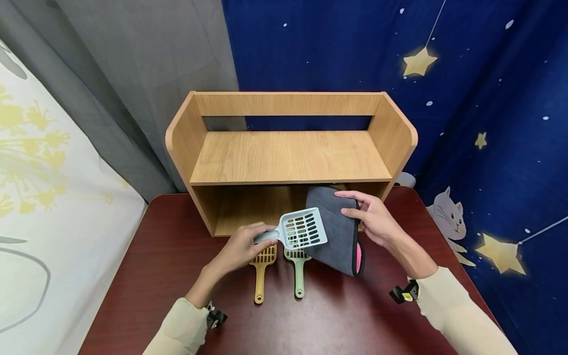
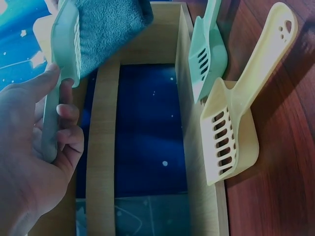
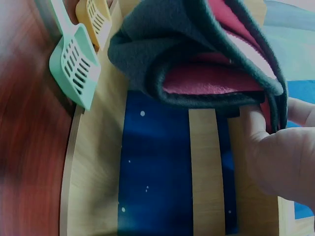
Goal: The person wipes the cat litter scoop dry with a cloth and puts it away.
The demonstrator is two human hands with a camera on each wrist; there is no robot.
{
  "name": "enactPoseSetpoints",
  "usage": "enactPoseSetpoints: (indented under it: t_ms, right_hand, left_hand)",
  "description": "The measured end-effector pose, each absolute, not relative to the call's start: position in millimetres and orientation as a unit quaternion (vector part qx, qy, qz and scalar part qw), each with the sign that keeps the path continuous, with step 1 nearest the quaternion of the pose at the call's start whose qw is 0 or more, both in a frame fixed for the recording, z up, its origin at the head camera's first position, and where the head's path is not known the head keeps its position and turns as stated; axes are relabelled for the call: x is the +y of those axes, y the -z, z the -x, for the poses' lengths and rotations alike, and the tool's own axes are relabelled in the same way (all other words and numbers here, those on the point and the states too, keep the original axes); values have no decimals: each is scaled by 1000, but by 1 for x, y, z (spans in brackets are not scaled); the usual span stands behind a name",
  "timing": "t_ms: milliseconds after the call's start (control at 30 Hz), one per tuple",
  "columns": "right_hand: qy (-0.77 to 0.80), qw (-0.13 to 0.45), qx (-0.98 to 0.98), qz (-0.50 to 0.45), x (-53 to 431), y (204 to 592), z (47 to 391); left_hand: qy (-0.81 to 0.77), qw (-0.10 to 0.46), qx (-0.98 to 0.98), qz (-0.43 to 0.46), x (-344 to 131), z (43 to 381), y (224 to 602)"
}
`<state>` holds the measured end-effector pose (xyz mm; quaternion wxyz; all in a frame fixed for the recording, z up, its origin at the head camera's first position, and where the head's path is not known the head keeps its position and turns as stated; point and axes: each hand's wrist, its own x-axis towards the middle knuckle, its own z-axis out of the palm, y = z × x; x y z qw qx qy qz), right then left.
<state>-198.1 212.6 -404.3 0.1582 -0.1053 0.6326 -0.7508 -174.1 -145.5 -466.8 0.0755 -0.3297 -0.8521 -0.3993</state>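
Note:
A pale blue slotted litter scoop (image 1: pixel 303 229) is held by its handle in my left hand (image 1: pixel 244 246), its head overlapping the cloth in the head view. My right hand (image 1: pixel 372 217) pinches the edge of a folded dark grey cloth (image 1: pixel 334 231) with a pink inner side. In the right wrist view the cloth's pink folds (image 3: pixel 211 81) show below its dark border. A yellow litter scoop (image 1: pixel 260 281) and a green litter scoop (image 1: pixel 299 276) lie side by side on the table, handles toward me, their heads at the shelf's front edge.
A two-tier wooden shelf (image 1: pixel 288 158) stands at the back of the dark red table (image 1: pixel 213 315). Behind it hang a grey curtain (image 1: pixel 177 49) and a blue curtain (image 1: pixel 333 49) with stars. A white patterned cloth (image 1: pixel 53 197) hangs along the left side.

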Motion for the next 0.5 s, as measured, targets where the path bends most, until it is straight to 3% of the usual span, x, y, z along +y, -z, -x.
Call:
enactPoseSetpoints:
  t_ms: [500]
  right_hand:
    - [828, 142, 536, 83, 183, 425, 191]
  left_hand:
    - [465, 99, -823, 311, -131, 174, 467]
